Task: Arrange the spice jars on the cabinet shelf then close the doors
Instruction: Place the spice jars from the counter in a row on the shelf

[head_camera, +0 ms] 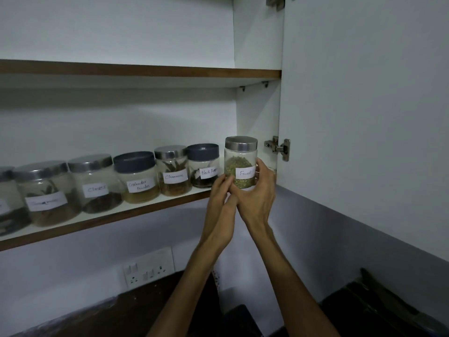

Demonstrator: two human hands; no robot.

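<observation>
Head view: seven jars counted on the lower cabinet shelf [145, 210], standing in one row along its front edge. From the right: the Fennel jar [240, 162], steel lid, at the right end near the cabinet side wall; the Black Pepper jar [202, 165], dark lid; the Cinnamon jar [173, 170], steel lid; the Coriander Powder jar [137, 177], dark lid; the Cloves jar [96, 183], steel lid; a sixth jar [46, 193] with an unreadable label; a seventh jar [7, 200] cut off by the left frame edge.

Two hands are on the Fennel jar. The right hand [255, 195] wraps its lower right side, thumb on the label. The left hand [220, 193] presses fingertips against its lower left side. Whether the jar's base rests on the shelf cannot be told.

One upper shelf [145, 71] holds nothing visible. The right door [364, 117] stands open, one hinge [279, 148] at jar height. Below, a pale wall carries one switch-and-socket plate [148, 267]; a dark counter [97, 317] lies beneath.
</observation>
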